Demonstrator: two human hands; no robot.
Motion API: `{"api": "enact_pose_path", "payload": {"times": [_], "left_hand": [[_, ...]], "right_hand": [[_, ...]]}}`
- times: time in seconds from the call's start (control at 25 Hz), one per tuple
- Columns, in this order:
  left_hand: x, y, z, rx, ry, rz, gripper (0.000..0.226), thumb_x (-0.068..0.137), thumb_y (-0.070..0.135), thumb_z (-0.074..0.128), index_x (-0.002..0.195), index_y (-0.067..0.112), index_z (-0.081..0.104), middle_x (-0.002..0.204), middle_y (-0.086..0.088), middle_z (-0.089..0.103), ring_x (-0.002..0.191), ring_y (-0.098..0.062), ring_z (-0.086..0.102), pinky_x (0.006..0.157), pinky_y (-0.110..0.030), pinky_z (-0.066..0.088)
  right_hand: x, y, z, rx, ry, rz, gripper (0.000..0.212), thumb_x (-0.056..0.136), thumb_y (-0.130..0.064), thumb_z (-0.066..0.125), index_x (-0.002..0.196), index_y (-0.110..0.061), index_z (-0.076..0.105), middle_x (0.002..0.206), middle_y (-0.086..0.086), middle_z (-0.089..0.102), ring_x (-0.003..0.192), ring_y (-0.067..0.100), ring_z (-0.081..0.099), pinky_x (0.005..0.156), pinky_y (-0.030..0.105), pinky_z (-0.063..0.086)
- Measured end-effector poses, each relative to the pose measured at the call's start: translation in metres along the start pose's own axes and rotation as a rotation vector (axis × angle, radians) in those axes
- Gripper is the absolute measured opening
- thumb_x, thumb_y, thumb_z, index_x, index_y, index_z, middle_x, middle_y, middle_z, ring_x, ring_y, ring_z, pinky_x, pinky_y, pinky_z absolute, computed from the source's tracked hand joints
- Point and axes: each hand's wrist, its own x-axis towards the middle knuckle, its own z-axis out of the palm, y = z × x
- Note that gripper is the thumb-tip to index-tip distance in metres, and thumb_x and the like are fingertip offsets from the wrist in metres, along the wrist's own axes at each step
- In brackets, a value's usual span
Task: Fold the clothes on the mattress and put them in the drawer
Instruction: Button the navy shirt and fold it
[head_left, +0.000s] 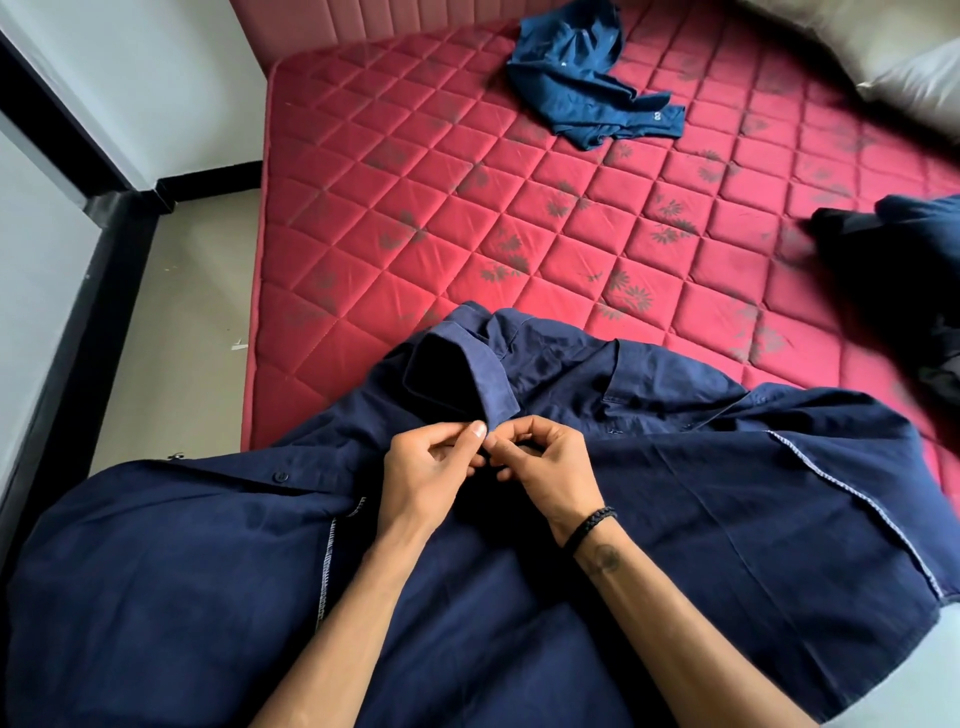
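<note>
So the red quilted mattress (467, 218) takes up most of the view, with a faded flower print all over it and a pink padded headboard (363, 21) along the far edge. Spread across the near end of it, hanging off the front edge a bit, is a big navy button-up shirt (701, 519), lying open with its collar (483, 364) pointing away from the person and the light seam stitching showing on both sides. Further up the mattress there's a crumpled blue garment (576, 83), well apart from the shirt, and a dark pile of clothes (898, 270) at the right edge, kinda blurry so can't tell what exactly. A pale pillow (914, 78) sits in the far right corner.

Both hands meet just below the collar. The left hand (426, 478) has thumb and fingers pinching the shirt's front edge, and the right hand (550, 467), black braided bracelet (592, 527) on the wrist, is curled in pinching the same spot, fingertips touching. Looks like a button area, but it's hidden under the fingers.
</note>
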Motion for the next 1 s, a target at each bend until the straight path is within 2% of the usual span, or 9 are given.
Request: {"api": "enact_pose_path", "payload": {"times": [0.16, 0.28, 0.48, 0.6, 0.8, 0.92, 1.0], "left_hand": [[-0.004, 0.005, 0.001, -0.017, -0.029, -0.002, 0.006, 0.087, 0.031, 0.082, 0.089, 0.025, 0.079, 0.077, 0.002, 0.079, 0.075, -0.015, 0.077, 0.077, -0.037, 0.062], [-0.002, 0.000, -0.001, 0.037, 0.043, 0.066, 0.010, 0.094, 0.023, 0.074, 0.085, 0.021, 0.078, 0.072, 0.001, 0.076, 0.069, -0.015, 0.074, 0.075, -0.041, 0.062], [0.002, -0.003, -0.002, 0.217, 0.075, 0.183, 0.021, 0.102, 0.028, 0.062, 0.092, 0.014, 0.073, 0.069, 0.006, 0.072, 0.065, -0.005, 0.068, 0.063, -0.023, 0.052], [0.002, -0.001, -0.003, 0.256, 0.057, 0.225, 0.023, 0.104, 0.029, 0.059, 0.090, 0.013, 0.069, 0.065, 0.007, 0.067, 0.062, -0.003, 0.064, 0.058, -0.017, 0.045], [0.002, -0.001, -0.004, 0.262, 0.032, 0.249, 0.023, 0.104, 0.029, 0.059, 0.088, 0.015, 0.067, 0.062, 0.009, 0.064, 0.061, -0.002, 0.063, 0.059, -0.014, 0.043], [0.000, -0.001, -0.002, 0.236, 0.076, 0.258, 0.018, 0.101, 0.032, 0.063, 0.092, 0.017, 0.070, 0.069, 0.006, 0.069, 0.066, -0.009, 0.066, 0.062, -0.020, 0.049], [0.002, -0.002, -0.004, 0.276, 0.109, 0.313, 0.015, 0.101, 0.030, 0.065, 0.095, 0.017, 0.070, 0.076, 0.006, 0.070, 0.071, -0.010, 0.067, 0.067, -0.021, 0.049]], "right_hand": [[-0.003, -0.001, 0.000, 0.013, 0.028, -0.006, 0.013, 0.089, -0.004, 0.078, 0.089, 0.005, 0.069, 0.077, 0.013, 0.074, 0.072, 0.017, 0.071, 0.062, 0.023, 0.055], [-0.004, -0.004, 0.001, -0.043, -0.019, -0.036, 0.015, 0.085, -0.010, 0.084, 0.089, 0.000, 0.072, 0.087, 0.019, 0.075, 0.074, 0.018, 0.070, 0.065, 0.024, 0.056], [-0.008, -0.008, 0.006, -0.027, 0.003, -0.075, 0.012, 0.086, -0.013, 0.083, 0.090, -0.005, 0.076, 0.088, 0.010, 0.078, 0.076, 0.016, 0.072, 0.069, 0.026, 0.058], [-0.010, -0.008, 0.008, 0.023, 0.012, -0.067, 0.012, 0.091, -0.014, 0.078, 0.093, -0.003, 0.074, 0.090, 0.013, 0.077, 0.077, 0.017, 0.071, 0.069, 0.028, 0.058], [-0.012, -0.007, 0.012, -0.047, 0.061, -0.086, 0.009, 0.096, -0.011, 0.071, 0.094, -0.003, 0.069, 0.083, 0.008, 0.075, 0.073, 0.013, 0.068, 0.063, 0.029, 0.057], [-0.009, -0.007, 0.013, -0.127, 0.042, -0.089, 0.009, 0.100, -0.013, 0.064, 0.094, -0.006, 0.064, 0.080, 0.003, 0.072, 0.073, 0.013, 0.065, 0.067, 0.034, 0.058], [-0.007, -0.009, 0.014, -0.136, 0.002, -0.076, 0.011, 0.102, -0.015, 0.061, 0.095, -0.007, 0.062, 0.082, 0.001, 0.069, 0.075, 0.011, 0.064, 0.070, 0.032, 0.058]]}}
